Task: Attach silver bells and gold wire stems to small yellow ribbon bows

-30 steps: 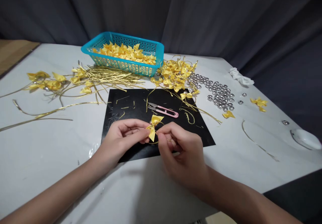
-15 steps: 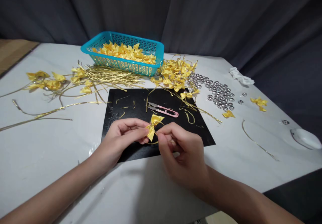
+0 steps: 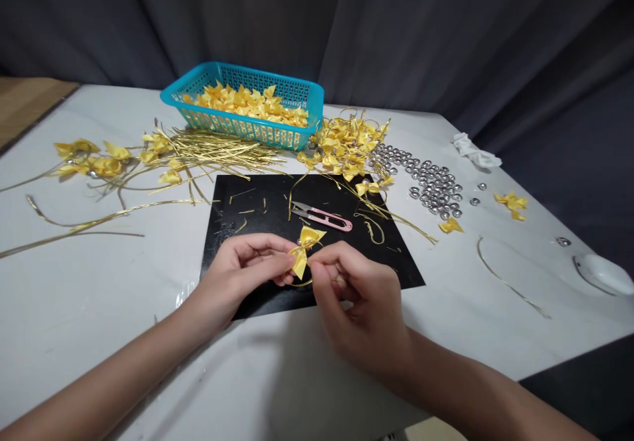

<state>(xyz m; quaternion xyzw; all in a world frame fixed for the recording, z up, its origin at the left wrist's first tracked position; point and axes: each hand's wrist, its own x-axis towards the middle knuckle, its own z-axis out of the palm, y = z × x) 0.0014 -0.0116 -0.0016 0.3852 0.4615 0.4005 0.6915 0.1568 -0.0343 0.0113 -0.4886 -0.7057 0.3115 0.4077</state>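
Observation:
Between thumb and fingers, my left hand (image 3: 255,261) pinches a yellow ribbon bow (image 3: 306,246) above the black mat (image 3: 277,305). A thin gold cord (image 3: 303,284) loops from the bow. My right hand (image 3: 354,289) is closed beside it, thumb and forefinger pinched on the cord close to the bow; the exact grip is partly hidden. Just beyond the bow, pink-handled thread snips (image 3: 324,218) lie on the mat among short cord scraps.
A blue basket (image 3: 242,121) of yellow bows stands at the back. Around it lie a bundle of gold cords (image 3: 222,149), a heap of corded bows (image 3: 347,140) and many silver beads (image 3: 436,187). At right are a crumpled white tissue (image 3: 475,152) and a white mouse-like object (image 3: 601,274).
The bow has tilted slightly between my fingers, and the cord loop at its right looks smaller. Both hands stay nearly in place; the whole view has shifted a touch.

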